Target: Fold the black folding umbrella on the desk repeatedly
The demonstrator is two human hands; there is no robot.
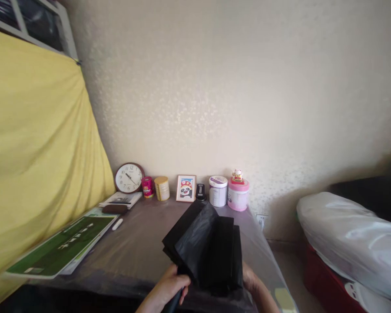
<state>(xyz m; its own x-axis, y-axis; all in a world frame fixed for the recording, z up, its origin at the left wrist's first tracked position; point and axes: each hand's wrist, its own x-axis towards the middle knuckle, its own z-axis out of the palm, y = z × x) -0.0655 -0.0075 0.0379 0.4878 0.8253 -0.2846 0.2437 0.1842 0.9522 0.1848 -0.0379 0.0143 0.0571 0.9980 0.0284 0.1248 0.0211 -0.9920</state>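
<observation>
While the person's left hand is wrapping its fingers around a dark handle, the right hand is reaching in at the right side of a black bundle of folded sheets; its fingers are hiding behind the dark layers, so whether they are clasping or merely supporting them cannot be told. The bundle is hanging over the near part of a plastic-covered table, its folds fanning loosely apart at the top.

That looseness is posing the likeliest trouble: should the right hand be slackening, the layers could be splaying outward or creasing crookedly. If the left hand alone were then bearing the weight, the handle could be twisting within its grasp.

A wide forward swing would be risking the row along the wall: the white canister and the pink tub are standing beyond the bundle, and the small figurine is perching on the tub's lid, probably toppling easily if bumped. A sweep leftward could be dragging the green booklet askew.
</observation>
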